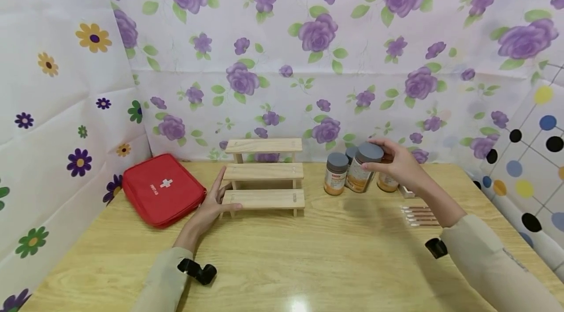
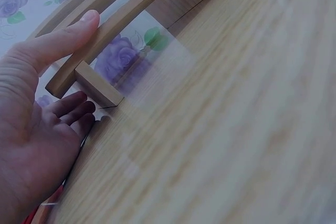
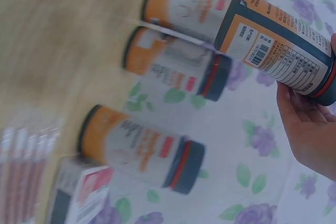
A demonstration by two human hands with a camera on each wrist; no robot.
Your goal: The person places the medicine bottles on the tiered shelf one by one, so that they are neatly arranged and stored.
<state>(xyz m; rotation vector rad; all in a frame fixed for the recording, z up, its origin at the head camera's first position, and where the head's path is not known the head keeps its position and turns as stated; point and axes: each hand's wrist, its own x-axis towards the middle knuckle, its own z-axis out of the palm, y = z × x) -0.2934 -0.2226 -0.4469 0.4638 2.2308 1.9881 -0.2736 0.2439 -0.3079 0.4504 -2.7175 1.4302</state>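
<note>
My left hand (image 1: 210,206) holds the left end of a three-tier wooden step rack (image 1: 263,172). In the left wrist view its thumb lies across the lowest tier (image 2: 113,35), while the other visible fingers curl below, beside a leg. My right hand (image 1: 402,164) grips a supplement jar (image 1: 359,177) by its dark grey lid. The right wrist view shows this jar (image 3: 283,45) raised and tilted, its printed back label in sight. Around it stand three similar jars: one to the left (image 1: 336,175), one partly hidden behind (image 1: 351,151), one to the right (image 1: 387,183).
A red first-aid pouch (image 1: 165,189) lies left of the rack. Packaged cotton swabs (image 1: 418,215) lie at the right, near a small white box (image 3: 81,190). Floral sheets (image 1: 282,57) hang behind the wooden table (image 1: 299,258).
</note>
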